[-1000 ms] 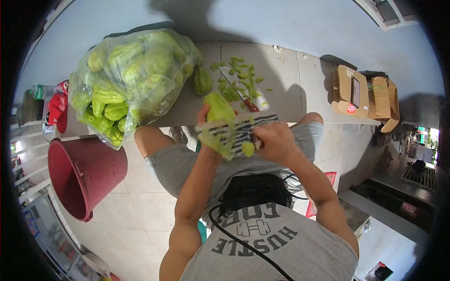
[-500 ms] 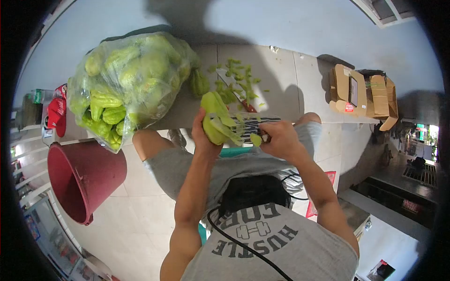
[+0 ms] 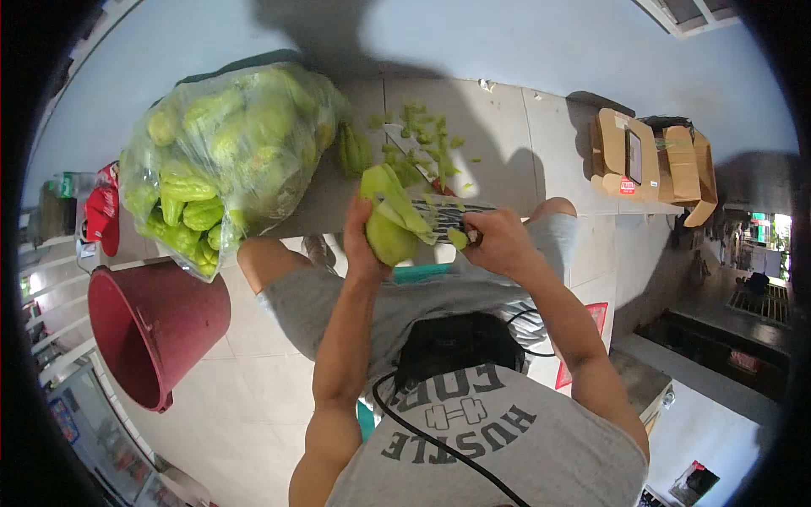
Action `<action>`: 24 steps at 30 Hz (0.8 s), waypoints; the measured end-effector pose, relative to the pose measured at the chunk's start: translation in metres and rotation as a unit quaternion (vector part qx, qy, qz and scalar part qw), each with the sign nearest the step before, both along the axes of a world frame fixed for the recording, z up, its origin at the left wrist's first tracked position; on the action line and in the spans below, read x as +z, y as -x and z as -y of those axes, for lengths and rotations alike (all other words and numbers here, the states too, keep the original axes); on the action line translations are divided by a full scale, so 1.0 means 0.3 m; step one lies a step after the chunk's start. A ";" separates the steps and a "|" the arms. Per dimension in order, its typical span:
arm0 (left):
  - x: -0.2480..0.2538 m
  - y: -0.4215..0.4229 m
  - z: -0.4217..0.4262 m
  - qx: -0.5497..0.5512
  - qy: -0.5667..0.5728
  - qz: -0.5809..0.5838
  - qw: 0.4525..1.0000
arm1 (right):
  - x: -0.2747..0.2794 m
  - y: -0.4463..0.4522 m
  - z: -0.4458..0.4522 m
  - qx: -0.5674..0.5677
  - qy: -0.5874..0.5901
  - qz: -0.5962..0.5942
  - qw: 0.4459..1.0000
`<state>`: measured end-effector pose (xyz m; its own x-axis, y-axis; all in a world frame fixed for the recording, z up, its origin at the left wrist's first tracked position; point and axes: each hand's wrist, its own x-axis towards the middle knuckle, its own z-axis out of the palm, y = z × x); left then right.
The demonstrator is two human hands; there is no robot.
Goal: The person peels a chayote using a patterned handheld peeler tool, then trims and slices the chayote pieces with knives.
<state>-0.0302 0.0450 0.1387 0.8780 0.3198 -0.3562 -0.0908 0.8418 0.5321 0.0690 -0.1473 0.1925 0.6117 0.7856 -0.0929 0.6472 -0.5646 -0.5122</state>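
My left hand [image 3: 361, 241] is wrapped round a pale green chayote [image 3: 393, 239], held above my lap. Strips of its flesh or peel hang loose on its right side. Facing it, my right hand [image 3: 504, 242] is closed round the dark handle of a cutting tool [image 3: 474, 236]; its blade is too blurred to tell the kind. A small green piece [image 3: 457, 238] shows by the right fingers. Beyond my hands, a knife [image 3: 411, 145] with a reddish handle lies among scattered green peelings [image 3: 435, 139]. A whole chayote [image 3: 355, 150] lies to their left.
A clear plastic bag [image 3: 253, 144] bulging with chayotes stands at the upper left. Below it is a dark red bucket [image 3: 190, 329]. Open cardboard boxes [image 3: 621, 156] sit against the wall at the right. My knees flank the work area.
My right hand has moved slightly left and up, closer to the chayote. The loose strips on the chayote have shifted. My left hand keeps its hold.
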 end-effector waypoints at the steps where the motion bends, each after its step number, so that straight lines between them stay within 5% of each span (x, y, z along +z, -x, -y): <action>1: 0.007 -0.002 -0.002 -0.002 -0.003 0.003 1.000 | -0.025 -0.006 0.003 -0.003 0.020 0.012 1.000; 19: 0.014 0.002 -0.030 0.019 0.014 0.031 0.999 | -0.013 -0.042 -0.021 -0.020 0.044 0.043 0.998; 21: 0.002 0.020 -0.046 -0.082 0.032 0.042 0.995 | -0.076 -0.088 -0.023 -0.047 0.061 0.032 0.996; 24: -0.043 0.016 -0.020 -0.061 0.066 0.046 0.995 | -0.067 -0.107 -0.025 -0.080 0.081 0.002 0.993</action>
<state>-0.0351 0.0510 0.1258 0.9383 0.1644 -0.3043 -0.0270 0.9119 0.4095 0.1012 -0.1398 0.1723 0.7281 0.6533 -0.2075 0.5450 -0.7354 -0.4028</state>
